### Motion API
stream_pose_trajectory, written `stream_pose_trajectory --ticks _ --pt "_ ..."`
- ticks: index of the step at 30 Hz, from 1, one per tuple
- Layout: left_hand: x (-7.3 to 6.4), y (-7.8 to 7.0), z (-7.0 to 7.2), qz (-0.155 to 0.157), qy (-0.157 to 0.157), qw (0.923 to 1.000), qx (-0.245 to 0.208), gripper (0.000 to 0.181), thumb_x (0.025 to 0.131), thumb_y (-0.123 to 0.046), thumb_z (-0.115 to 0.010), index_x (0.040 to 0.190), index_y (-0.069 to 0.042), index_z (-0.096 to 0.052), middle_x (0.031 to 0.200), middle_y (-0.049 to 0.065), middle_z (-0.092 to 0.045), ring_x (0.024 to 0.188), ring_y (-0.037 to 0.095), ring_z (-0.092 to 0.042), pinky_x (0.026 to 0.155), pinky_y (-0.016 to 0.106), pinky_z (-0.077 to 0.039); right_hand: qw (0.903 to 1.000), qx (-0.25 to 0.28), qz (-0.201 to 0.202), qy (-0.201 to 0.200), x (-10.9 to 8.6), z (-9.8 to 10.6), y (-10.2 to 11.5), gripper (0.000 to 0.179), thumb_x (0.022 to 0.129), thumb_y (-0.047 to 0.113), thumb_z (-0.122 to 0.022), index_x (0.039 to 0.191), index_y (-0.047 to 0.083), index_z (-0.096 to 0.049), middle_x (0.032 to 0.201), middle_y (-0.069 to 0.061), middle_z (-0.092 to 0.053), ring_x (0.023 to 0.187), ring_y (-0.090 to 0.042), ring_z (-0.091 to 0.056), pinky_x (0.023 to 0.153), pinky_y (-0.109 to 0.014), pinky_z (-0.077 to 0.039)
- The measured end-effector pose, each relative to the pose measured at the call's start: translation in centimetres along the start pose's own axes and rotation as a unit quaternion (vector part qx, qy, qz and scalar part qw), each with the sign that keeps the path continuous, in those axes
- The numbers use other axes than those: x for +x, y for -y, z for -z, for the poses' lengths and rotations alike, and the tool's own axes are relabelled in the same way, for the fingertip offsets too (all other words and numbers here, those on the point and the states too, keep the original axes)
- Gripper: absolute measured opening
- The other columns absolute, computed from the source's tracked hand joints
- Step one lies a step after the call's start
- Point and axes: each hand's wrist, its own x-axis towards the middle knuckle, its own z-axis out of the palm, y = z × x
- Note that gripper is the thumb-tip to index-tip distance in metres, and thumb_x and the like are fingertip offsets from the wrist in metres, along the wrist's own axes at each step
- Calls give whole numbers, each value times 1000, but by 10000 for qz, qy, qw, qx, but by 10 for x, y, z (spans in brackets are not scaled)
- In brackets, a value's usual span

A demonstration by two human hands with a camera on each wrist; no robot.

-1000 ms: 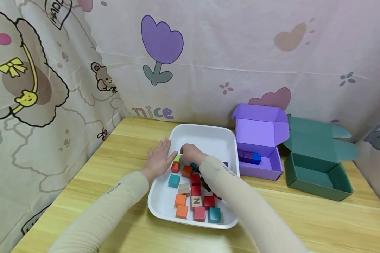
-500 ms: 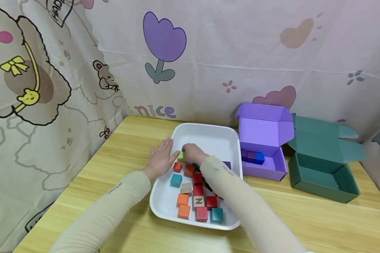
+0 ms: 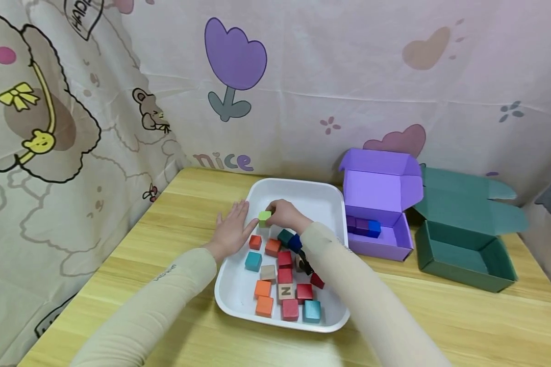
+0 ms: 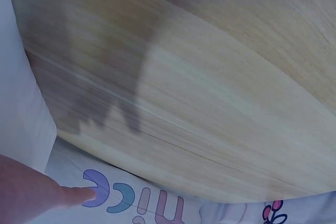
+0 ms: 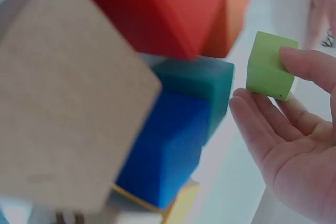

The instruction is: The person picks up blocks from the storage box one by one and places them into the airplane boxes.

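Observation:
In the head view, my right hand [image 3: 286, 215] pinches a light green cube [image 3: 264, 219] over the left part of the white tray [image 3: 303, 196]. The right wrist view shows the thumb on one side of that green cube [image 5: 269, 69] and the fingers curled beneath it. My left hand [image 3: 229, 232] rests on the tray's left rim with its fingers straight. Its thumb points towards the green cube. Below the hands lie red, orange, teal and plain wooden cubes, among them a teal cube [image 3: 253, 261] and a wooden cube marked N [image 3: 285, 292]. My right sleeve hides part of the tray.
An open purple box [image 3: 378, 250] with several purple and blue cubes stands right of the tray. Beside it is an open green box [image 3: 464, 275]. A patterned cloth [image 3: 294, 127] hangs behind the wooden table [image 3: 165, 214].
My right hand has moved slightly away from me and up, bringing the green cube with it. More cubes now show beside the right sleeve. The left hand has stayed on the rim.

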Motion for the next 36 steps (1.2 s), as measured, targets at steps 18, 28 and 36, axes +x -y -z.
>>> stream_pose_trajectory --ticks 18,28,36 --pt "1 1 -5 52 -60 10000 -50 70 99 -48 -30 150 -2 -13 157 16 -13 145 34 -7 112 65 -5 9927 1106 -19 -481 -29 51 -26 41 82 18 -69 121 7 -60 114 -12 -61 96 -23 -56 90 -34 -51" --pt "1 2 -5 4 -32 10000 -24 70 99 -48 -29 150 -2 -12 157 17 -12 145 35 -7 111 65 -4 9930 1117 8 -388 -53 74 -40 42 84 20 -68 123 9 -59 119 -12 -59 104 -25 -54 93 -36 -49" --pt "1 2 -4 -1 -9 10000 -21 70 99 -48 -29 150 -2 -11 157 16 -11 145 35 -6 112 65 -3 9915 1222 124 -434 -76 96 -53 44 85 18 -65 126 4 -56 119 -16 -58 102 -24 -54 97 -45 -46"
